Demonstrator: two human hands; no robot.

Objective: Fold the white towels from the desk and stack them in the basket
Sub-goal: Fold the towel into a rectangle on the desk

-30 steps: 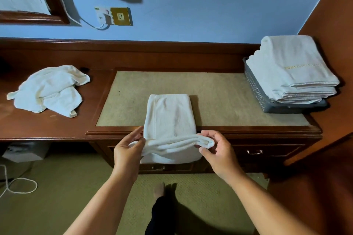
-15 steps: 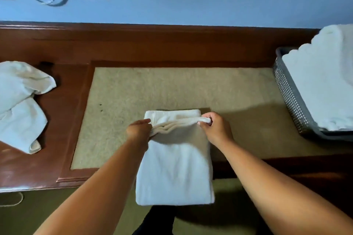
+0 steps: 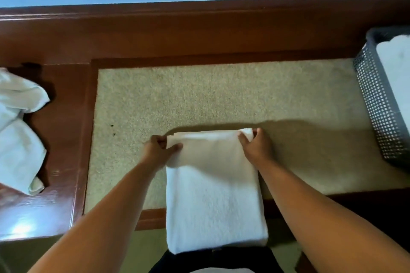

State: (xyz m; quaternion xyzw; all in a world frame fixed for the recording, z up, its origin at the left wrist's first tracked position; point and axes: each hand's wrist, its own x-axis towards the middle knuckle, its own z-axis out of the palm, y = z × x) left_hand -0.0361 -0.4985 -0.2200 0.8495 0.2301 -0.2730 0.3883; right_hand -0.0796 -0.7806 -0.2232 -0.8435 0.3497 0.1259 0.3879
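Note:
A white towel [image 3: 213, 186], folded in half lengthwise and doubled over, lies on the beige desk pad [image 3: 221, 95] with its near end hanging over the desk's front edge. My left hand [image 3: 159, 150] pinches its far left corner and my right hand [image 3: 255, 146] pinches its far right corner, both pressing the upper layer's edge onto the far edge below. At the right edge stands a grey perforated basket [image 3: 375, 104] with folded white towels [image 3: 397, 77] in it. A crumpled white towel [image 3: 17, 135] lies on the wooden desk at the left.
The desk [image 3: 64, 139] is reddish-brown wood with a raised back ledge against a blue wall. Green carpet floor shows below the front edge, along with dark clothing between my arms.
Both hands carried the towel's near end up from the desk front and over to its far end, doubling it. The camera moved closer and lower over the desk.

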